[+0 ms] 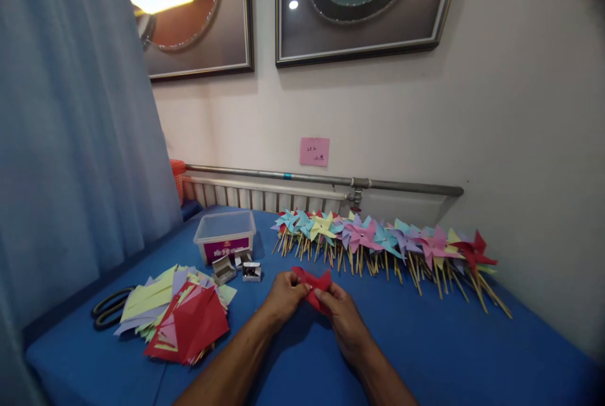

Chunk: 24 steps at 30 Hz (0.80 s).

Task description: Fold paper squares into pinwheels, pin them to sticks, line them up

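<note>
Both my hands hold a folded red paper piece (316,286) just above the blue table (425,355). My left hand (283,295) pinches its left side and my right hand (341,313) pinches its right side, with part of the paper hidden under my fingers. A pile of cut paper squares (182,311), red, yellow, lilac and green, lies to the left of my hands. Along the wall stands a long row of finished paper pinwheels (382,242) on wooden sticks.
A clear plastic box (225,234) sits behind the paper pile, with small open metal boxes (236,268) in front of it. Black-handled scissors (109,310) lie at the far left. A blue curtain (70,141) hangs left; a radiator pipe (321,179) runs along the wall.
</note>
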Each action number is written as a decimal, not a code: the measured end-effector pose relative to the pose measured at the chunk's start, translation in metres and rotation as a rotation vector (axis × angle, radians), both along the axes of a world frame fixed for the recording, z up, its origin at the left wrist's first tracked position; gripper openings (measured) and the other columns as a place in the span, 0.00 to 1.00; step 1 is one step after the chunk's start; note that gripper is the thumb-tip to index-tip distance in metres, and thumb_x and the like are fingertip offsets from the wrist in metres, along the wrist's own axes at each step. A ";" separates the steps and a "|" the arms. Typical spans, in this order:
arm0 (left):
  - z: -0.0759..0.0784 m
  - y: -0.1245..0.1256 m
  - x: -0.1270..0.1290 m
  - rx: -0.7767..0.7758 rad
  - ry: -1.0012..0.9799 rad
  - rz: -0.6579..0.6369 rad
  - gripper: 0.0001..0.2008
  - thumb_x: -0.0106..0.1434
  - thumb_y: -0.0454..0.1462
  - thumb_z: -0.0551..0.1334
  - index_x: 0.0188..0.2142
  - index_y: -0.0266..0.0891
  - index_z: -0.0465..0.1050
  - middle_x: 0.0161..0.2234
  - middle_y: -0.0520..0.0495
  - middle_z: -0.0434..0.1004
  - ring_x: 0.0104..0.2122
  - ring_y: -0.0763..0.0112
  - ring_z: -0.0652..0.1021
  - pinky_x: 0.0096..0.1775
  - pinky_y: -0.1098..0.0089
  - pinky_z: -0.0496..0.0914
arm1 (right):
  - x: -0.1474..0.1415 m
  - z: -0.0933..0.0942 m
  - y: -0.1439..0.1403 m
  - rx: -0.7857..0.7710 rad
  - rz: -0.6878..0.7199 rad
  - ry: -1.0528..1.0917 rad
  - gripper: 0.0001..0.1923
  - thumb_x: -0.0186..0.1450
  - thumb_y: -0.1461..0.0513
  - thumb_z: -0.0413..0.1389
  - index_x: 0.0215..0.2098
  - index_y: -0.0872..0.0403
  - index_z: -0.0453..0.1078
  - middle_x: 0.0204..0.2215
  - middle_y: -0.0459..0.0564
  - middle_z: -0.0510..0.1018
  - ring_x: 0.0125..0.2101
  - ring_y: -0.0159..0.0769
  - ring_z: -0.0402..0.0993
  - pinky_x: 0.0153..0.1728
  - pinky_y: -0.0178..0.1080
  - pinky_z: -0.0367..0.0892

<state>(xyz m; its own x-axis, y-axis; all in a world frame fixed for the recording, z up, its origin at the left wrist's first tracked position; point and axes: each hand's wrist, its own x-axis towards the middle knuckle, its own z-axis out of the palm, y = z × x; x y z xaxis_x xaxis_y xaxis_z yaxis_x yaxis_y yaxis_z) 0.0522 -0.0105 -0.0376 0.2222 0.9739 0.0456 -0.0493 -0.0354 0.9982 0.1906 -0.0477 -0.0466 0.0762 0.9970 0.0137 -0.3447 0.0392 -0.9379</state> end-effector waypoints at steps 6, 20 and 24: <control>0.003 -0.004 0.003 -0.004 0.038 0.018 0.13 0.46 0.39 0.67 0.20 0.40 0.63 0.16 0.58 0.61 0.18 0.80 0.59 0.23 0.74 0.51 | 0.000 -0.009 0.006 -0.006 -0.052 -0.036 0.27 0.43 0.50 0.73 0.37 0.56 0.81 0.31 0.53 0.86 0.35 0.46 0.82 0.39 0.43 0.74; 0.012 -0.012 0.004 -0.141 -0.134 -0.040 0.11 0.40 0.37 0.70 0.18 0.37 0.68 0.17 0.52 0.69 0.19 0.77 0.66 0.24 0.74 0.57 | 0.007 0.007 -0.004 0.005 -0.098 -0.334 0.19 0.50 0.52 0.68 0.35 0.57 0.81 0.28 0.52 0.85 0.29 0.43 0.78 0.29 0.38 0.70; 0.011 -0.011 0.005 -0.189 -0.152 -0.019 0.10 0.37 0.35 0.70 0.18 0.36 0.71 0.18 0.51 0.72 0.20 0.76 0.67 0.26 0.72 0.59 | 0.009 0.002 0.000 0.010 -0.096 -0.370 0.19 0.49 0.53 0.68 0.33 0.57 0.81 0.26 0.51 0.84 0.28 0.42 0.78 0.30 0.39 0.71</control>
